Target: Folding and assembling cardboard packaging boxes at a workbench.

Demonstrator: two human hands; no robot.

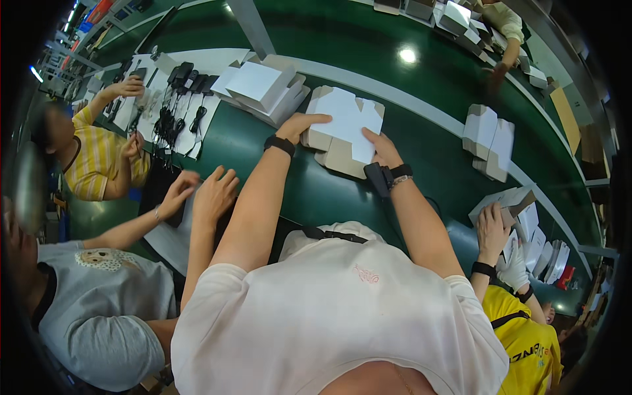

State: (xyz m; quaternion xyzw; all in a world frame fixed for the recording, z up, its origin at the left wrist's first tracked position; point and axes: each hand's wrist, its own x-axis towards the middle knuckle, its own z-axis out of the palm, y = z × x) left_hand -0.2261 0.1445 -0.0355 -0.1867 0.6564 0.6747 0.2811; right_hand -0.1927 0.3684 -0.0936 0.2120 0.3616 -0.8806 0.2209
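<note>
While we grip, the near flap (346,154) could crease if our thumbs press unevenly! Our right hand (384,150) and left hand (301,127) are closed on the sides of the white carton (343,118), thumbs on top, fingers mostly hidden. It's over the green surface (415,148), beside stacked boxes (260,85); a co-worker's arm (511,51) shows far beyond.

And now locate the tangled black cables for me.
In the head view, the tangled black cables lie on the left, mostly on a white sheet, just below the black plastic adapters.
</note>
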